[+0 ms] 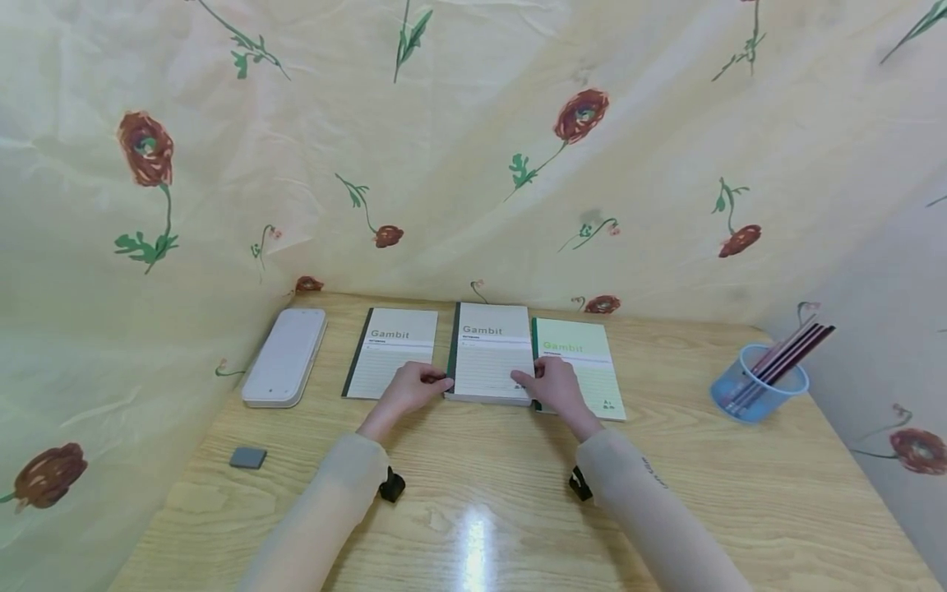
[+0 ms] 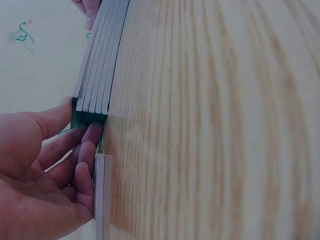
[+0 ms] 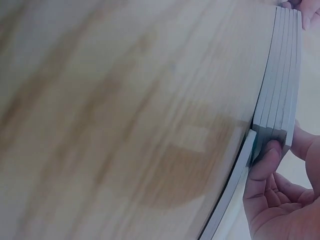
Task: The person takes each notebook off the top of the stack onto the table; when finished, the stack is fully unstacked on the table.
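Note:
A stack of several grey "Gambit" notebooks (image 1: 490, 353) lies at the middle of the wooden table (image 1: 488, 485). My left hand (image 1: 423, 383) grips its left edge, thumb on top and fingers against the side, as the left wrist view shows at the stack (image 2: 100, 75) and hand (image 2: 75, 145). My right hand (image 1: 538, 381) grips the right edge the same way; the right wrist view shows the stack (image 3: 282, 75) and hand (image 3: 275, 165). A single grey notebook (image 1: 392, 349) lies to the left, a green one (image 1: 592, 370) to the right.
A white pencil case (image 1: 284, 355) lies at the far left, with a grey eraser (image 1: 247, 457) nearer the front. A blue cup (image 1: 758, 386) with several pencils stands at the right. Flowered cloth hangs behind and beside the table.

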Demonstrator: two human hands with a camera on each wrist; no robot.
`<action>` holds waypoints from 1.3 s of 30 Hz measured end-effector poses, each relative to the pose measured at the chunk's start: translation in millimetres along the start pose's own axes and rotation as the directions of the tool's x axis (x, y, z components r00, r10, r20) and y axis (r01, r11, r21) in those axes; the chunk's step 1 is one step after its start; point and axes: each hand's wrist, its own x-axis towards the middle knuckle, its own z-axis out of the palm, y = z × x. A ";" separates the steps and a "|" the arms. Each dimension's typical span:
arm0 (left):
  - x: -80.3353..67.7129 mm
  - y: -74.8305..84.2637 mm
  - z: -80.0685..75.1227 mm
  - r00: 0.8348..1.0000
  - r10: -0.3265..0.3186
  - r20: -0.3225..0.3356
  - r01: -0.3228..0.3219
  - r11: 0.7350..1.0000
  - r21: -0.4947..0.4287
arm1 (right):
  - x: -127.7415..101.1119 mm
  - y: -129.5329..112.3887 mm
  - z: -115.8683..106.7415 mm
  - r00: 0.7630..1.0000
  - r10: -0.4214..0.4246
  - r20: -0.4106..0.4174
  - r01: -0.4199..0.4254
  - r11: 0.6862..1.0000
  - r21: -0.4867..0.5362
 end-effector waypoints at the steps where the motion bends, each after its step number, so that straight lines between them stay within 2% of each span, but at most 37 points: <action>1: -0.2 0.2 -0.2 1.000 0.002 -0.001 -0.002 1.000 -0.001 | -0.2 -0.2 -1.0 1.000 0.005 0.002 -0.005 1.000 0.002; 5: -0.2 0.4 -0.1 1.000 0.003 0.000 -0.003 1.000 -0.004 | -0.6 0.6 -4.0 1.000 0.013 0.009 -0.013 1.000 0.013; 14: -0.3 -0.2 0.7 1.000 0.007 0.001 -0.007 1.000 0.006 | -3.1 10.7 -13.6 0.996 0.087 0.023 -0.088 0.996 0.029; 19: 0.3 -1.1 1.9 1.000 -0.001 -0.001 0.001 1.000 0.001 | -6.4 20.7 -25.3 0.991 0.130 0.029 -0.132 0.983 0.127; 22: 0.6 -1.9 2.1 1.000 0.003 -0.001 -0.003 1.000 0.004 | -7.8 29.7 -33.3 0.988 0.152 0.034 -0.155 0.963 0.218; 26: 0.1 -2.1 2.0 1.000 0.008 -0.001 -0.008 1.000 -0.001 | -11.2 42.8 -46.9 0.983 0.180 0.039 -0.183 0.935 0.303; 34: 0.5 -2.2 2.1 1.000 0.005 -0.006 -0.005 1.000 -0.002 | -23.3 75.5 -83.7 0.982 0.183 0.038 -0.185 0.922 0.340; 39: 0.9 -2.4 2.0 1.000 0.002 -0.010 -0.002 1.000 0.006 | -34.5 97.4 -109.1 0.982 0.185 0.028 -0.181 0.902 0.393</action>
